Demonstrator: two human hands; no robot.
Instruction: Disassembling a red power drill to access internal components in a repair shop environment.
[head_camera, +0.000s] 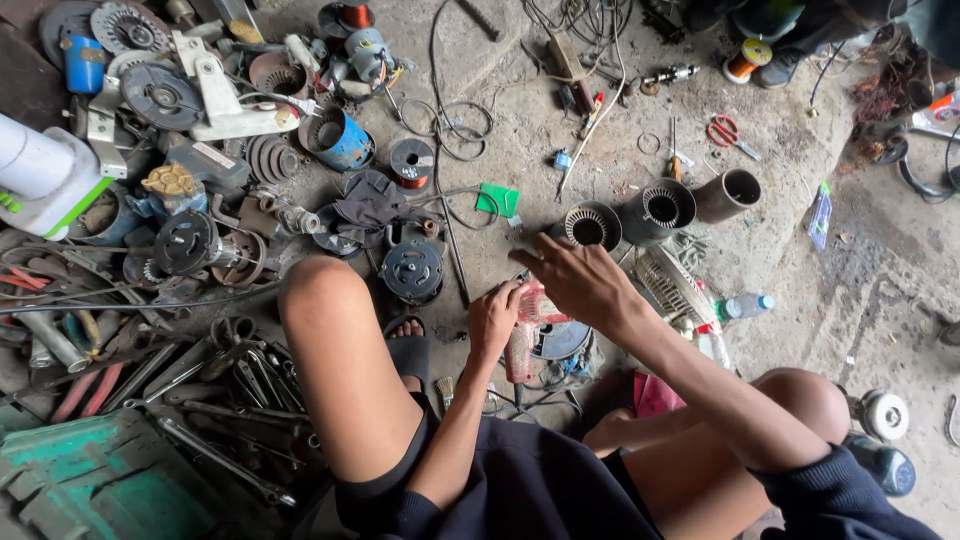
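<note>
I sit on a concrete floor with my knees up. My left hand (492, 318) grips the body of a red and grey power tool (527, 330) that stands between my legs. Over its top lies my right hand (575, 278), fingers spread and pressing on the tool's upper end. A round dark disc part (560, 340) lies just right of the tool. Beyond my hands, two ribbed motor stators (592, 225) (660, 208) and a brown tube (728, 193) rest on the floor.
To the left lies a heap of motor housings, pulleys and blue casings (335, 138), with several wrenches (230, 385) and a green metal box (100, 480) nearer me. Copper wire spools (411, 163), red scissors (728, 133), a plastic bottle (745, 305) and loose cables lie around.
</note>
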